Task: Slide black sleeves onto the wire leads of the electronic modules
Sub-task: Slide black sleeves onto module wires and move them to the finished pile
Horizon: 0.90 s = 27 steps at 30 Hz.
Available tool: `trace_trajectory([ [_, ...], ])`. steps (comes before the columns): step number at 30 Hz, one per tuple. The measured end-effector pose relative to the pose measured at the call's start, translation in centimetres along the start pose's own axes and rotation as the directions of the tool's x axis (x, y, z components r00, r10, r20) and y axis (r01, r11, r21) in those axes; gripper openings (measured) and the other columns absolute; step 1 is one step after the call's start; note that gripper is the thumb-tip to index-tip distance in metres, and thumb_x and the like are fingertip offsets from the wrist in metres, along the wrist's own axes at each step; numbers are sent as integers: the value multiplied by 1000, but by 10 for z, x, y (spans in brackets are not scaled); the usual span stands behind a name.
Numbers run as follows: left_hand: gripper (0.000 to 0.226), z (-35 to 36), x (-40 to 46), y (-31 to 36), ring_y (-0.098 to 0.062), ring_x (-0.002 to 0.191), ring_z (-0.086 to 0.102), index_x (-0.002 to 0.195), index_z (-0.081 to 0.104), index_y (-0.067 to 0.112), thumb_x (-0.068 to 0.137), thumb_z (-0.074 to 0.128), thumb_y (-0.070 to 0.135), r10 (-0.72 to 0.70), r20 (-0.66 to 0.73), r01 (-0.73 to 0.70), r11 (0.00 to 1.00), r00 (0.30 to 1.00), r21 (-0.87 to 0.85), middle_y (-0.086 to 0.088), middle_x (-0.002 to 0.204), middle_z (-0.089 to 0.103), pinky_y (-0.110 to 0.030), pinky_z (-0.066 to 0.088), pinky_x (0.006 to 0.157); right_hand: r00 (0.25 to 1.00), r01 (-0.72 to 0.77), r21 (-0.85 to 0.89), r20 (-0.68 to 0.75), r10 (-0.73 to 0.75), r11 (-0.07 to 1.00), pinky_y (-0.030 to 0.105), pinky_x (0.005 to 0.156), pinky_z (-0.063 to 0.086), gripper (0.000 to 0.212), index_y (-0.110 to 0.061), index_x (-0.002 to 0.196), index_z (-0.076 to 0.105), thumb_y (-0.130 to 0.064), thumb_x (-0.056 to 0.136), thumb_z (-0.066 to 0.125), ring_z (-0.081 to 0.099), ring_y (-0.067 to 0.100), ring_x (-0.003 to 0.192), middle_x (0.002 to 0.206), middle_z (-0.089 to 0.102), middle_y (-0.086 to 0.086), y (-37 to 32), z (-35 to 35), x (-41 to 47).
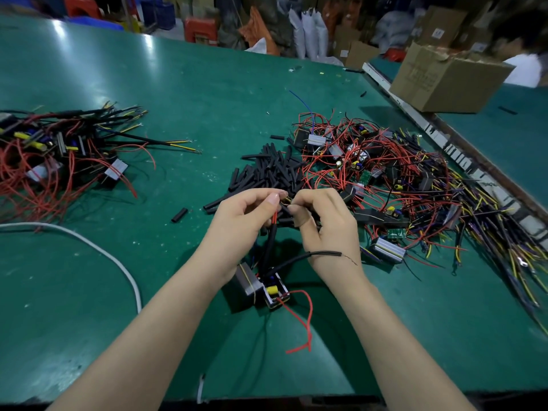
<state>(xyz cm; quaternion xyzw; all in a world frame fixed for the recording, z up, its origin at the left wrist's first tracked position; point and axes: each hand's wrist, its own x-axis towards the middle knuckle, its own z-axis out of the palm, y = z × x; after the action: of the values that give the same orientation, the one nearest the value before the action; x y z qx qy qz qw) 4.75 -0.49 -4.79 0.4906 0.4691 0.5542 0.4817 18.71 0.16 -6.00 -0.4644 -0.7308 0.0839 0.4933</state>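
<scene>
Green surface (192, 93) under 2 bare hands. Left hand (237, 221) pinches a red lead (275, 217), and right hand (323, 223) pinches a black sleeve (285, 209) at the lead's tip, each grip clamped. Below the hands hangs the module (261, 287). Just beyond them lies a sleeve pile (268, 170); unsleeved modules (385, 176) sit to the right, finished ones (59, 146) far left.

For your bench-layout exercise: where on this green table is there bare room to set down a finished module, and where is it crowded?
Bare green table lies between the sleeved pile on the left and the black sleeves, and in front beside the white cable. It is crowded at right, where the unsleeved modules tangle, and around the hands.
</scene>
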Motion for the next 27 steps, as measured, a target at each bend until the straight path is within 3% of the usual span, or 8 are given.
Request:
trace_trajectory([
  [3, 20, 0, 0, 1, 5, 57, 47, 92, 70, 26, 96, 53, 15, -22, 53, 22, 1000, 998, -7, 15, 65, 60, -6, 38, 54, 999, -51, 48, 0, 51, 998, 25, 72, 43, 9, -7, 89, 67, -14, 91, 61, 51, 11, 80, 89, 57, 0, 0, 2, 1],
  [7, 25, 1, -1, 2, 6, 60, 50, 95, 68, 28, 94, 54, 8, 61, 79, -66, 996, 995, 61, 16, 64, 62, -6, 41, 60, 994, -104, 110, -9, 106, 988, 9, 71, 37, 7, -5, 88, 67, -10, 91, 63, 48, 0, 78, 86, 58, 3, -1, 2, 2],
  [12, 23, 2, -2, -1, 5, 65, 55, 90, 65, 32, 92, 58, 10, 136, 41, -141, 978, 990, 154, 17, 70, 64, -11, 45, 67, 994, -104, 91, -14, 106, 990, 11, 72, 38, 8, -7, 91, 66, -14, 92, 61, 49, -6, 78, 86, 57, -2, -1, 3, 2],
  [15, 22, 3, -3, -2, 7, 67, 56, 87, 63, 35, 91, 58, 15, 175, 27, -176, 957, 984, 232, 26, 68, 63, -10, 43, 66, 996, -81, 62, -31, 83, 995, 16, 71, 41, 9, -8, 93, 66, -15, 93, 60, 48, 0, 76, 88, 56, -4, -1, 3, 2],
  [19, 15, 3, -4, 0, -1, 64, 56, 82, 63, 32, 92, 60, 21, 241, 18, -239, 943, 970, 231, 21, 65, 63, -16, 45, 65, 997, 30, 5, -72, -29, 1000, 16, 73, 42, 12, -2, 94, 67, -10, 91, 60, 52, 8, 80, 88, 60, 4, -2, 2, 2],
  [24, 14, 3, -3, 6, 6, 61, 55, 82, 65, 19, 93, 57, 15, 111, 18, -110, 994, 994, -27, 15, 66, 66, -6, 40, 56, 992, 118, 69, -42, -116, 991, 13, 82, 42, 12, 0, 98, 68, -5, 91, 59, 55, 7, 86, 93, 62, 6, 0, -1, 6],
  [27, 16, 4, -3, 7, 5, 61, 54, 81, 65, 18, 93, 55, 13, 80, 42, -77, 996, 996, -54, 12, 67, 66, -7, 40, 55, 988, 155, 69, -28, -153, 986, 15, 81, 43, 12, -2, 98, 68, -4, 92, 58, 56, 9, 87, 93, 63, 5, 3, -5, 7],
])
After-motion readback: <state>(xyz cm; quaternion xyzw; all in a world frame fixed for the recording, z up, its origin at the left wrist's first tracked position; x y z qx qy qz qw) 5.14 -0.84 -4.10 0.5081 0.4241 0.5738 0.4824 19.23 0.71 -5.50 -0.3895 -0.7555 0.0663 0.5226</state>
